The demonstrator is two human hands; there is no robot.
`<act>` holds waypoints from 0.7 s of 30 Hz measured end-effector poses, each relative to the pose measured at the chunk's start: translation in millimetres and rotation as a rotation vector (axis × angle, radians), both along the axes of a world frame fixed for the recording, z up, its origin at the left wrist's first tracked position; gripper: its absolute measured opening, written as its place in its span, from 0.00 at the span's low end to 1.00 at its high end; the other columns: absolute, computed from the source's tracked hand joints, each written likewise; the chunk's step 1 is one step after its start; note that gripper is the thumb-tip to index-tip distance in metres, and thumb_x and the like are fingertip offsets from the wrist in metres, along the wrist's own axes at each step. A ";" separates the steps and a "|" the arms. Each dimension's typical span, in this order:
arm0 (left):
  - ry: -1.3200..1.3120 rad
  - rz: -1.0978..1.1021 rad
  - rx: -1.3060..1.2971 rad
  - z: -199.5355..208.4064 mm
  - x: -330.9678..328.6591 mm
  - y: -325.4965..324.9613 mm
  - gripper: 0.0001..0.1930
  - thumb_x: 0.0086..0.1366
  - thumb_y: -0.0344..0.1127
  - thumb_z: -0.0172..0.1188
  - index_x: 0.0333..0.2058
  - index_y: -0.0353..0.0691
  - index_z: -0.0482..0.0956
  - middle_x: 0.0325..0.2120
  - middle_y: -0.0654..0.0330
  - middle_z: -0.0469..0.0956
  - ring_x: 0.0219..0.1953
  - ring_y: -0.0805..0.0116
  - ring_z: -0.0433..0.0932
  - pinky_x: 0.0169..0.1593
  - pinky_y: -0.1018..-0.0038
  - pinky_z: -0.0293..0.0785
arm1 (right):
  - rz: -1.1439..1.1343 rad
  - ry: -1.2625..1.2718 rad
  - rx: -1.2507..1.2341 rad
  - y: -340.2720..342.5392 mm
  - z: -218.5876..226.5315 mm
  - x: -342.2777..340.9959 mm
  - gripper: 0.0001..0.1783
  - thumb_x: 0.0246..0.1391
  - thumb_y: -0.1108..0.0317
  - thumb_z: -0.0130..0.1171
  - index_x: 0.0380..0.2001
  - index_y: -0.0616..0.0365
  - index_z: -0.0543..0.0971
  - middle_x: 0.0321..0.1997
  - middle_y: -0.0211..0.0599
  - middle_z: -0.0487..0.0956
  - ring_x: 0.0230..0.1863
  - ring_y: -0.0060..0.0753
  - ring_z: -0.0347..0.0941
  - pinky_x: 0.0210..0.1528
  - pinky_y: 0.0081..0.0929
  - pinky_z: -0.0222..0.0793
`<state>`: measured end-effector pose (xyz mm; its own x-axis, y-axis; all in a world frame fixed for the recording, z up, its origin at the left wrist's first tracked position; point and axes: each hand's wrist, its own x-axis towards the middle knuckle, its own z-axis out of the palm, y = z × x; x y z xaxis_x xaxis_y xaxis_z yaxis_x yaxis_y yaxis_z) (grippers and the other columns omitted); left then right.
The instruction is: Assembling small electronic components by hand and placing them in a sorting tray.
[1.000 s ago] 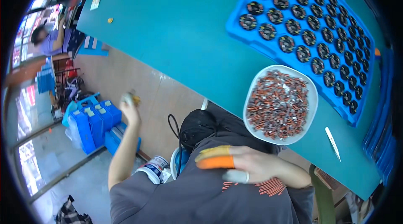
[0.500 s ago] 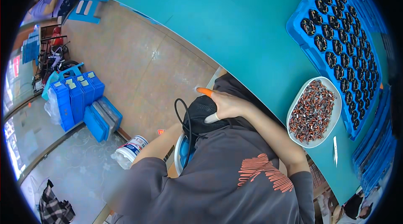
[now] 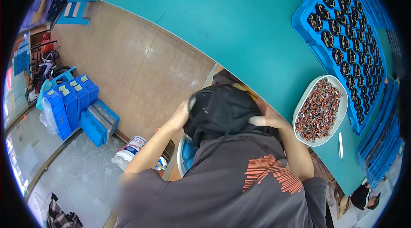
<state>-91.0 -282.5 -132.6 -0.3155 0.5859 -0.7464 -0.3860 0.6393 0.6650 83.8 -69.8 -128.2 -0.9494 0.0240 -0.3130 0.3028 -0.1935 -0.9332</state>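
Note:
A black mesh, bag-like item with a dark cord sits over my lap, at the edge of the green table. My left hand grips its left side, a white cover on one fingertip. From the other side my right hand holds it, the white-covered thumb pressed on the front. The right hand's other fingers are mostly hidden behind the item, where a blurred yellow-orange patch shows. To the right of that hand, a white oval bowl full of small orange-and-grey parts stands on the green table.
A blue tray with rows of black round parts lies at the right, more blue trays beyond it. White tweezers lie beside the bowl. Blue bins and a white bucket stand on the floor at left.
My left hand has come up from beside my lap onto the black mesh item. The right hand has shifted right, and the item now looks wider and spread between both hands.

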 end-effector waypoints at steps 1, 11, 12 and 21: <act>0.062 -0.091 0.078 8.3 -4.7 8.8 0.33 0.59 0.60 0.39 0.36 0.28 0.70 0.29 0.57 0.74 0.34 0.73 0.68 0.39 0.74 0.66 | 0.085 -0.082 0.301 8.2 -12.1 24.4 0.49 0.32 0.59 0.65 0.56 0.66 0.53 0.58 0.47 0.55 0.61 0.40 0.47 0.61 0.34 0.40; 0.055 -0.277 0.176 4.7 -5.9 17.9 0.35 0.44 0.59 0.59 0.36 0.27 0.69 0.28 0.57 0.73 0.32 0.74 0.68 0.36 0.76 0.66 | -0.116 -0.211 0.282 -6.2 34.0 12.3 0.45 0.28 0.53 0.67 0.52 0.61 0.63 0.55 0.42 0.63 0.57 0.40 0.56 0.57 0.35 0.50; 0.053 -0.280 0.176 10.6 -4.5 21.5 0.35 0.44 0.59 0.59 0.36 0.27 0.69 0.28 0.57 0.73 0.32 0.74 0.68 0.36 0.76 0.66 | -0.112 -0.124 0.265 -6.8 41.0 6.7 0.47 0.27 0.53 0.68 0.52 0.61 0.62 0.55 0.42 0.62 0.58 0.39 0.55 0.58 0.35 0.48; -0.071 -0.370 0.382 52.0 0.4 41.9 0.44 0.35 0.46 0.66 0.51 0.32 0.59 0.43 0.51 0.69 0.47 0.63 0.67 0.51 0.72 0.61 | -0.074 0.043 0.203 -13.4 43.9 19.2 0.53 0.21 0.56 0.71 0.54 0.62 0.58 0.56 0.43 0.61 0.58 0.36 0.56 0.60 0.33 0.46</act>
<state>-90.6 -240.6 -80.6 0.0069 0.8826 -0.4700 -0.2331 0.4585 0.8576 103.0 -83.2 -84.3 -0.9551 0.1524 -0.2541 0.2539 -0.0209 -0.9670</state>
